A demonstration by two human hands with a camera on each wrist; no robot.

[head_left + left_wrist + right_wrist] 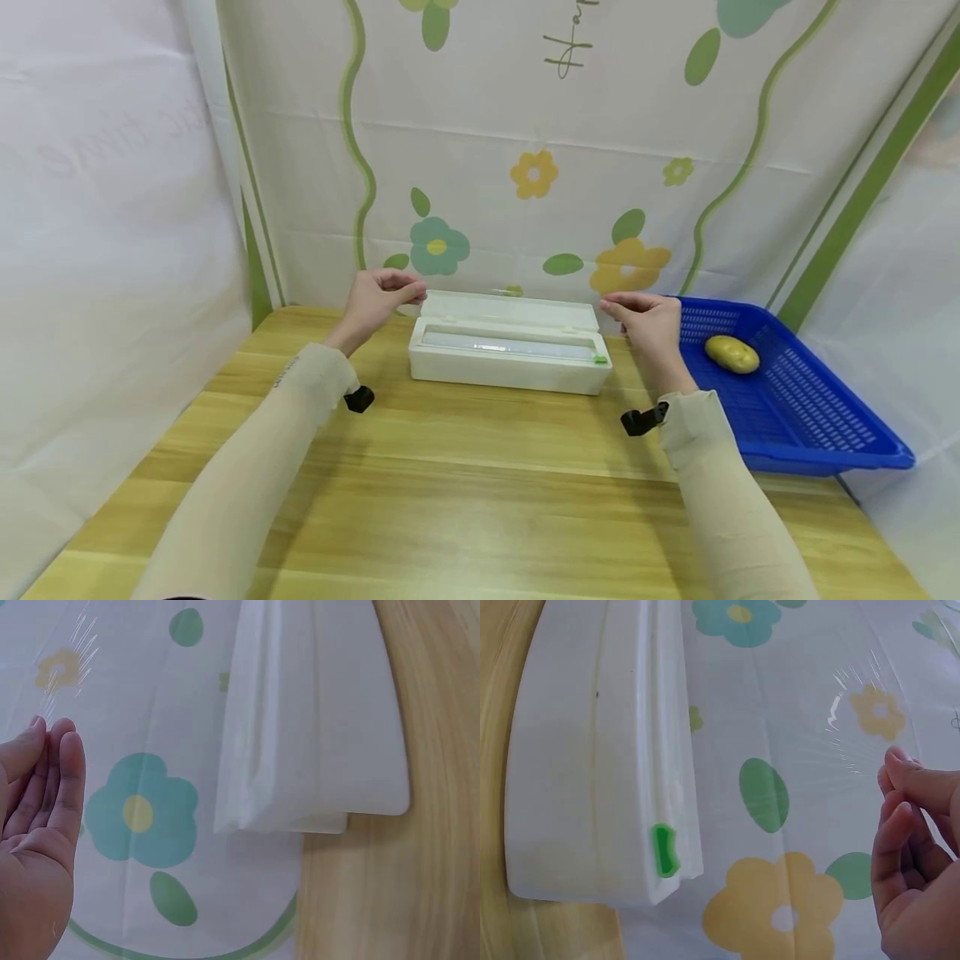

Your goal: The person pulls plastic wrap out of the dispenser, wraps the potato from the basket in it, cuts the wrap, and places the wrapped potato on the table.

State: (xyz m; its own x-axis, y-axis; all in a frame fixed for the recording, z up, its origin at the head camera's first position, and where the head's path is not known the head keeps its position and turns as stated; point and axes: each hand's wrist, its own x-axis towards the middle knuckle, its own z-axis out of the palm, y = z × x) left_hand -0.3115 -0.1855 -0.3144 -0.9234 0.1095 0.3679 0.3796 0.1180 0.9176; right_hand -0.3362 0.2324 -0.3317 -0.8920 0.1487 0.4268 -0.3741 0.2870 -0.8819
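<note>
Clear cling film (835,709), showing only as glints and fine creases, is stretched between the two hands. My left hand (378,302) pinches one corner between thumb and fingers, above the left end of a white cling film dispenser box (506,371). Off the box's right end, my right hand (651,329) pinches the other corner. The box stands on the table with its lid (510,312) tipped back. A pale strip, seemingly the film roll (495,344), shows inside. A green cutter slider (664,851) sits at the box's right end.
A blue plastic basket (832,460) stands right of the right forearm, with a yellow potato (732,354) in it. Behind the wooden table (450,508) hangs a flower-printed white curtain (480,108). More white cloth (112,250) hangs at the left.
</note>
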